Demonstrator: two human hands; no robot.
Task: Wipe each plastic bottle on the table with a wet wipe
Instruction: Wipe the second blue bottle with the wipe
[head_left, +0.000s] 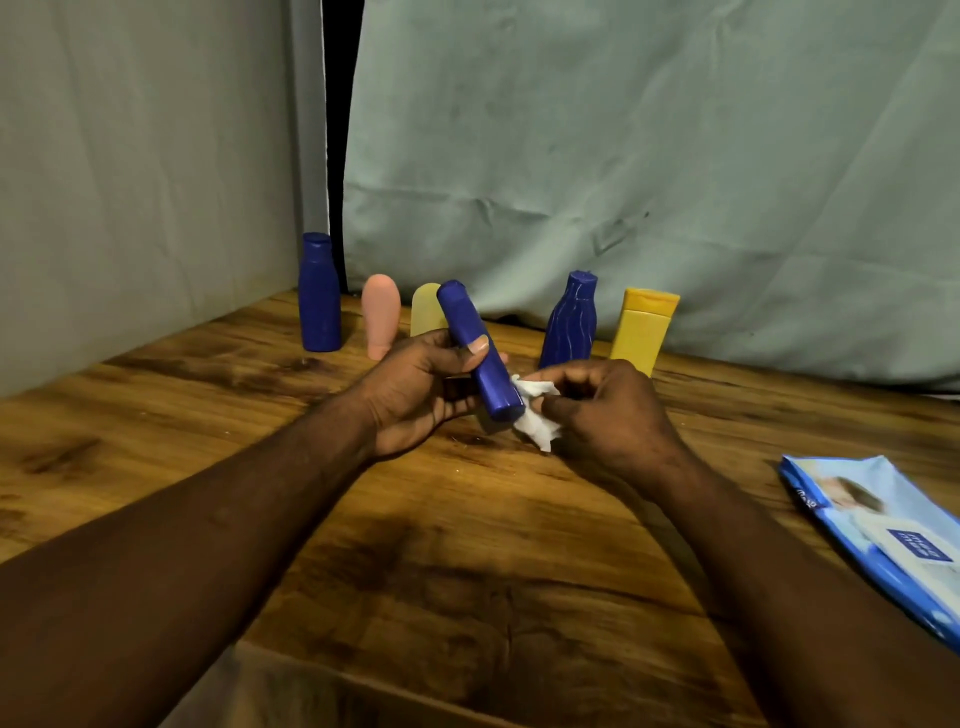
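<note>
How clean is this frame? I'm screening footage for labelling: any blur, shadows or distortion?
Head view: dim light; the arms cast soft shadows on the table; right hand and wet wipe slightly soft, the blue bottle sharper; wide-angle lens bends the edges; wipes pack cropped at right.

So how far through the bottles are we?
Done: can't tell; no standing bottle shows whether it's been wiped. In hand: left hand grips a tilted blue bottle, right hand holds the wet wipe at its lower end. Left, at most: tall blue bottle, pink bottle, pale yellow bottle, wavy blue bottle, bright yellow bottle, standing behind.
</note>
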